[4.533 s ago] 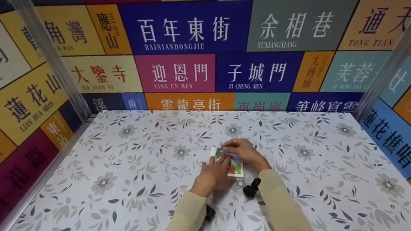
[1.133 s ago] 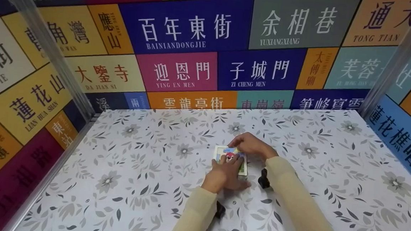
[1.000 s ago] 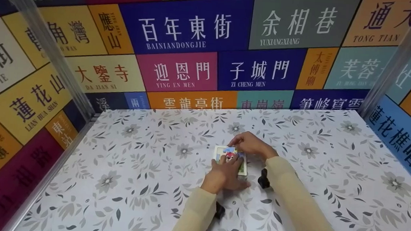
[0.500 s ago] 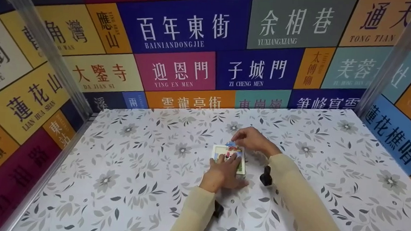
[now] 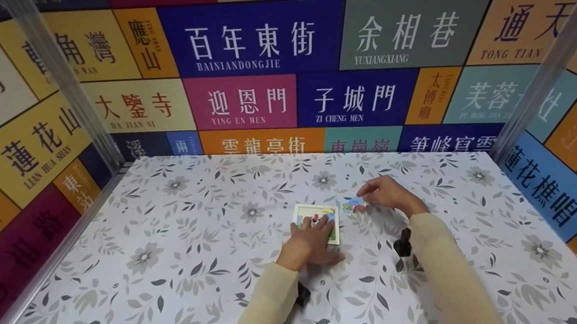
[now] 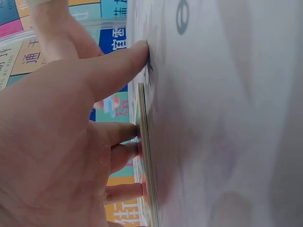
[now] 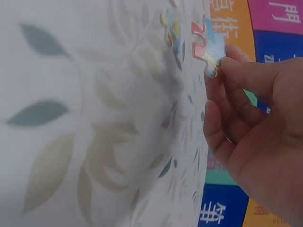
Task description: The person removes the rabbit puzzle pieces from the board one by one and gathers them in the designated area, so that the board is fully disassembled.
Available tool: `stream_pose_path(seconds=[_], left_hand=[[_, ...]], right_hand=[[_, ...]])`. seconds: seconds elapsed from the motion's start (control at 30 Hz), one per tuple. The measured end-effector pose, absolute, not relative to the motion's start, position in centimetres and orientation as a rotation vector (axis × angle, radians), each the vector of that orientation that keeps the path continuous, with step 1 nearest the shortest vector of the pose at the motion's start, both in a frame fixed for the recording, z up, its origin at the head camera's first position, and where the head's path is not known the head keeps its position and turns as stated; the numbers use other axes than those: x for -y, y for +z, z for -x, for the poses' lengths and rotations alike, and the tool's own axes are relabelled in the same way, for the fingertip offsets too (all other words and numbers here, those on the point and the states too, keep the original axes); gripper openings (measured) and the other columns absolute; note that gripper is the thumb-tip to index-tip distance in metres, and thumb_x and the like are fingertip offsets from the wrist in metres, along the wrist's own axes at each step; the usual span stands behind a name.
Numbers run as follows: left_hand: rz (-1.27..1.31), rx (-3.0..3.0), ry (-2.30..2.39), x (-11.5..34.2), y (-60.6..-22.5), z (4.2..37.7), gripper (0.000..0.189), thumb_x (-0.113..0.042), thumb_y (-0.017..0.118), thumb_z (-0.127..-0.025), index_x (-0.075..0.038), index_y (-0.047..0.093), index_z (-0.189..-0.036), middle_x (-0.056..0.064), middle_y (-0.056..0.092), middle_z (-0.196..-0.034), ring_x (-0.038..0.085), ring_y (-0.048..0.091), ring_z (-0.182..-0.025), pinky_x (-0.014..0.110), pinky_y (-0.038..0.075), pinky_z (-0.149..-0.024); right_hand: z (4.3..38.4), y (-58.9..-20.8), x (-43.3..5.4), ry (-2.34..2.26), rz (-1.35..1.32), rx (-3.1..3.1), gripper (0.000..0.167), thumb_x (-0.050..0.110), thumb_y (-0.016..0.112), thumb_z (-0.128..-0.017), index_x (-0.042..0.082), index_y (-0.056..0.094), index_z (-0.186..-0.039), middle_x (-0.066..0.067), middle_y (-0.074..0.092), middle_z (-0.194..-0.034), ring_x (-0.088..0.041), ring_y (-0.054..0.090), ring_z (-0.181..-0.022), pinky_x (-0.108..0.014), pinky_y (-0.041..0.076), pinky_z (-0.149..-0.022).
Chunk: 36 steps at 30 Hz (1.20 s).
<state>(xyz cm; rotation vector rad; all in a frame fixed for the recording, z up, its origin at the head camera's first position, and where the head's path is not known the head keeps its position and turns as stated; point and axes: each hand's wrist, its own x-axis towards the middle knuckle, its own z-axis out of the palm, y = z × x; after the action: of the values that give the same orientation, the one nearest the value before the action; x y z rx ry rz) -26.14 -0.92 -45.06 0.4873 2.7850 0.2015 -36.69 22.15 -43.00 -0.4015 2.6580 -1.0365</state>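
Bench [image 5: 202,257] has a white covering, grey leaves and flowers, far edge against a wall [image 5: 248,37] of coloured street-name panels. Clear posts [image 5: 536,87] at both far corners. Puzzle board [image 5: 311,207] lies flat about midway between left and right edges, back from the far edge. Left hand [image 5: 309,243] on it, fingers spread. Right hand [image 5: 389,193], toward the far right corner from the board, pinches a puzzle piece [image 7: 214,46] above the bench. Beige sleeves [image 5: 454,277], black wrist gear [image 5: 403,243].
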Motion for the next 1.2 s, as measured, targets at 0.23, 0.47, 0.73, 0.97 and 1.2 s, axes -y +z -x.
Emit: stream_pose_path(seconds=[0.23,0.47,0.73,0.97,1.2], left_hand=[[-0.478,-2.775,0.189,0.8,-45.0,26.2,0.088,-0.067,0.058,-0.090,-0.024,0.028,-0.160,-0.003,0.022,-0.169,0.031,0.021,-0.156,0.062,0.022,-0.121],[-0.481,-2.765,0.198,0.8,-44.9,26.0,0.086,-0.065,0.058,-0.091,-0.023,0.028,-0.160,-0.003,0.021,-0.169,0.031,0.020,-0.156,0.062,0.022,-0.122],[-0.503,-2.711,0.299,1.6,-44.2,25.9,0.081,-0.053,0.062,-0.092,-0.021,0.029,-0.159,0.000,0.022,-0.169,0.031,0.018,-0.156,0.061,0.021,-0.122],[-0.547,-2.670,0.307,2.5,-43.9,26.0,0.078,-0.054,0.058,-0.095,-0.018,0.031,-0.159,0.004,0.020,-0.169,0.028,0.018,-0.157,0.055,0.023,-0.123],[-0.554,-2.636,0.329,2.8,-44.0,26.0,0.077,-0.052,0.059,-0.096,-0.018,0.031,-0.159,0.002,0.019,-0.169,0.028,0.015,-0.157,0.054,0.020,-0.125]], right_hand=[[36.3,-44.1,-23.4,-1.025,0.381,-2.678,0.024,0.005,0.056,-0.097,-0.002,0.071,-0.114,-0.024,0.067,-0.122,-0.027,0.062,-0.103,-0.034,0.050,-0.083],[36.1,-44.8,-23.2,-1.023,0.395,-2.734,0.023,0.003,0.055,-0.096,-0.004,0.073,-0.109,-0.025,0.069,-0.118,-0.032,0.063,-0.106,-0.037,0.051,-0.085],[36.0,-44.0,-21.7,-1.010,0.299,-2.745,0.026,0.011,0.054,-0.099,0.000,0.071,-0.115,-0.021,0.069,-0.119,-0.025,0.063,-0.096,-0.038,0.052,-0.084],[35.9,-43.4,-19.3,-1.023,0.317,-2.693,0.025,0.011,0.055,-0.099,0.001,0.070,-0.116,-0.018,0.069,-0.117,-0.018,0.058,-0.078,-0.026,0.047,-0.064],[35.8,-44.3,-16.8,-0.938,0.399,-2.692,0.021,0.017,0.063,-0.098,0.005,0.072,-0.112,-0.014,0.071,-0.112,-0.020,0.063,-0.089,-0.032,0.051,-0.076]])
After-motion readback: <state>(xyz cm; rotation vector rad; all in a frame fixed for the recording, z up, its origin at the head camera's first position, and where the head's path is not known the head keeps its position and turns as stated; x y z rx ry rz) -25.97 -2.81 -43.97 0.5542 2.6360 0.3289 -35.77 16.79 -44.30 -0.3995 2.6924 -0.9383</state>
